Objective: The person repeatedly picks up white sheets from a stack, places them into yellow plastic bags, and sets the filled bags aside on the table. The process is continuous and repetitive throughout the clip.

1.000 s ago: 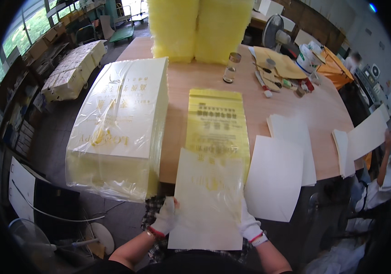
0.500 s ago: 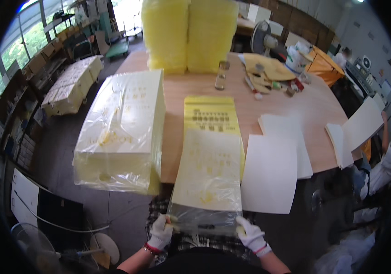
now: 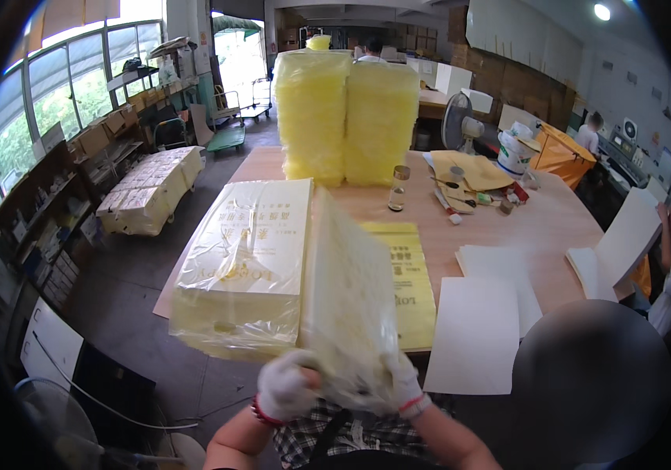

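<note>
Both my hands wear white gloves and grip the lower edge of a clear plastic bag with a white sheet inside (image 3: 347,298), raised upright and turned edge-on in front of me. My left hand (image 3: 284,385) holds its lower left corner, my right hand (image 3: 403,382) its lower right corner. Behind it a flat yellow printed bag (image 3: 410,282) lies on the wooden table (image 3: 555,227). To the left sits a thick wrapped bundle of yellow bags (image 3: 245,262).
White sheets (image 3: 480,329) lie on the table at right. Two tall stacks of yellow bags (image 3: 351,117) stand at the back, with a small bottle (image 3: 399,189), tools and a fan beyond. Another person handles white sheets at the right edge. Wrapped pallets and shelves stand at left.
The bag lay flat over the yellow bag a second ago. I drew it toward me and have now lifted it upright, and my view has tilted up to take in the room.
</note>
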A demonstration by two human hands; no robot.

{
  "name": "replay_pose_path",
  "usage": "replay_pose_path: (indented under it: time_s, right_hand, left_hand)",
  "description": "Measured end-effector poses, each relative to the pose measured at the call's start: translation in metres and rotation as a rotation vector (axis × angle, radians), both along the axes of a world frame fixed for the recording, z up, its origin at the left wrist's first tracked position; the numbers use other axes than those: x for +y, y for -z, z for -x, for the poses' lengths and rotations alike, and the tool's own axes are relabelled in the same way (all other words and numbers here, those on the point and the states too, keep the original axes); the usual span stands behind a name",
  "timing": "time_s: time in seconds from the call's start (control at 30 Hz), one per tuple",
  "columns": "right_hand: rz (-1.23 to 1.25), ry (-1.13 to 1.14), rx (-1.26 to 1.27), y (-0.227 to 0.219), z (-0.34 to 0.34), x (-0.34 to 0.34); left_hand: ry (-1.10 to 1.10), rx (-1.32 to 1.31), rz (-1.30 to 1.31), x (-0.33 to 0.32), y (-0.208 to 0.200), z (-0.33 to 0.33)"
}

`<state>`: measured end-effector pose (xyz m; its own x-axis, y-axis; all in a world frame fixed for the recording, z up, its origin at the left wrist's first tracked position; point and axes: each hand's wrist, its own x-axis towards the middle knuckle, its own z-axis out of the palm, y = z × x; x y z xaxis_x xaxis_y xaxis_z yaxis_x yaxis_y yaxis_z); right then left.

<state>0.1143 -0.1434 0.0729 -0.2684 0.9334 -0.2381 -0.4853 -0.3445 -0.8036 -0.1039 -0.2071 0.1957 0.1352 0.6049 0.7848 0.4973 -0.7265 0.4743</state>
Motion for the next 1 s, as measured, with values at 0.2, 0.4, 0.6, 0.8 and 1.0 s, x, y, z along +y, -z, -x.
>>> replay_pose_path:
  time_s: [0.2,0.4,0.6,0.8,1.0]
  right_hand:
    - [-0.348,-0.595,0.182,-0.072,0.092,0.069]
    - [-0.088,-0.537,0.065,-0.05,0.135,0.035]
    - [0.39,-0.162,0.026,0.057,-0.051,-0.026]
    - [0.788,0.702,-0.258,0.095,-0.197,-0.082]
    - [0.472,0.899,-0.262,0.113,-0.192,-0.034]
  left_hand:
    - [-0.315,-0.721,-0.131,0.048,-0.024,0.098]
    - [-0.526,-1.189,0.112,0.042,0.071,0.186]
    - [-0.556,-1.279,0.673,-0.027,0.233,0.141]
    - [-0.318,-0.123,0.745,0.003,0.27,0.013]
    - [-0.015,0.122,0.618,0.102,0.172,-0.087]
